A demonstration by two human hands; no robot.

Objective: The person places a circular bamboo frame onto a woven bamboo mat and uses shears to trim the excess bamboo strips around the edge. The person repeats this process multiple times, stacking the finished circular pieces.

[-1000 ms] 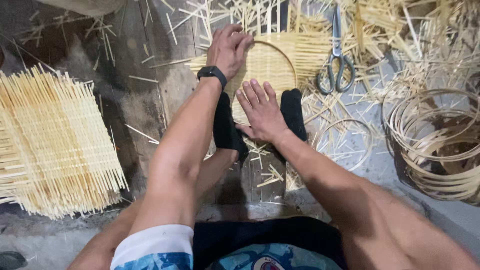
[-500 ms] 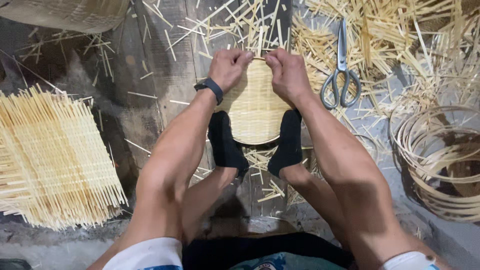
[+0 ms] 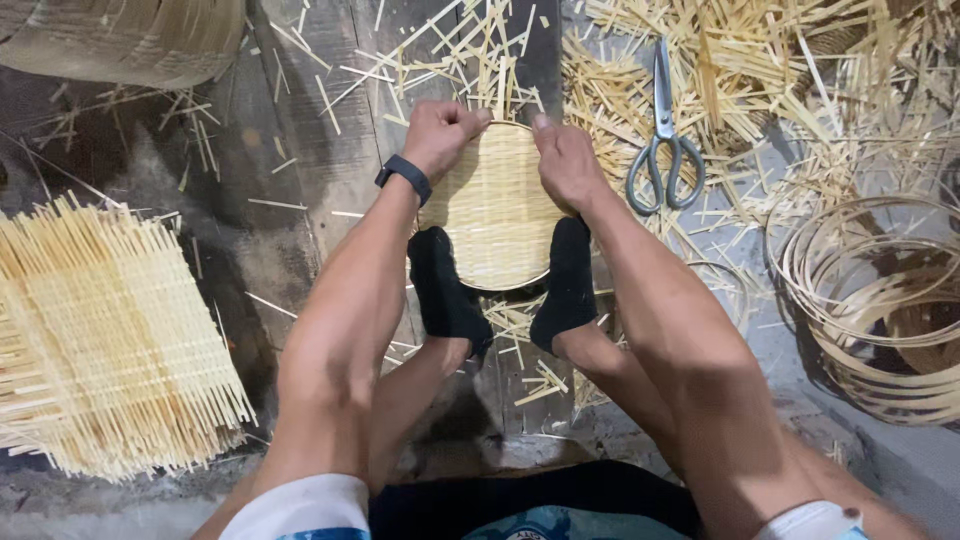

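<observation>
Pale woven-bamboo round tray [image 3: 495, 215], at upper centre of the frame between two black-socked feet [image 3: 445, 290], looks light, springy and splintery, best held at its rim, where left hand [image 3: 440, 135] and right hand [image 3: 565, 160] clasp it.

No packages, labels, signs or proper screens anywhere in this shot, honestly. Closest thing to a screen is the black wrist band [image 3: 404, 178] on the left arm, a dark strap worn just below the hand; its face is turned away, so can't tell if it has a display at all.
</observation>
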